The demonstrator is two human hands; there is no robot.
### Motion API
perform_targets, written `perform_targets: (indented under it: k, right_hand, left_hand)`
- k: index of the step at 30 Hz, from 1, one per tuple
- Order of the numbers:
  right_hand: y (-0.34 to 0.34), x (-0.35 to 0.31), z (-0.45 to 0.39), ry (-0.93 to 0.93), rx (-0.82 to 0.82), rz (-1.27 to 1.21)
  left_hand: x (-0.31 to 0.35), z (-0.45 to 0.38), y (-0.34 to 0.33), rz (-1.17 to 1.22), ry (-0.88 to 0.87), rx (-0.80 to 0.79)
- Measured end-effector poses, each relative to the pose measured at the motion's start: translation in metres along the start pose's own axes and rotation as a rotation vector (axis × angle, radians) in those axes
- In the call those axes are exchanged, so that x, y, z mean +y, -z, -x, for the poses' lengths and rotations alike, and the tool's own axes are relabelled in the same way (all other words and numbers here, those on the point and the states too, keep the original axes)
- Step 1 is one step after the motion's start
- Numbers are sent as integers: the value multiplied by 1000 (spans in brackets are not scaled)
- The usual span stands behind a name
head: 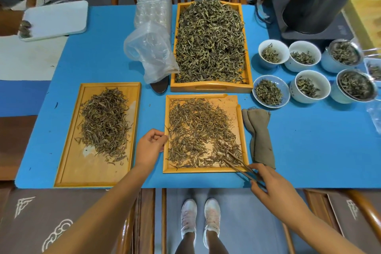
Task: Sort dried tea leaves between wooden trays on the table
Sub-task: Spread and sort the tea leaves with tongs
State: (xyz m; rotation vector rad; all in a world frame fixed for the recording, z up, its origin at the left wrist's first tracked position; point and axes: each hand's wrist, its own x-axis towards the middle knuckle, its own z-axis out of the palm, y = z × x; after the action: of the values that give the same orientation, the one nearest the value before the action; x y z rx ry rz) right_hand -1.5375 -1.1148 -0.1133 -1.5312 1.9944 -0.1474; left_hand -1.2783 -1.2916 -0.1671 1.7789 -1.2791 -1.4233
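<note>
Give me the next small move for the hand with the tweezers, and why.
Probably close the tweezers on a leaf and carry it to the left tray. Their tips sit in the leaves at the middle tray's near right corner, held by the right hand; the left hand steadies that tray's edge.

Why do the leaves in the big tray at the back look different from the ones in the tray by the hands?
The back tray is heaped full with greener, curlier leaves, while the near tray holds a thin, scattered layer of browner, straighter leaves with bare wood showing. The back tray has a handle slot; the near one is shallower, steadied by the left hand while the right hand works tweezers in it. Both are wooden trays of dried tea.
</note>
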Motion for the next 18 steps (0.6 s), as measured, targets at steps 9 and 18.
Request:
perform_targets:
  k: [9,18]
  right_hand:
    - [3,-27,-23,76,53,-82]
    - [-15,-65,-50,203,-1,27]
  left_hand:
    - [-3,-2,-1,-10,4,6]
    - [-3,-3,-1,-2,0,3]
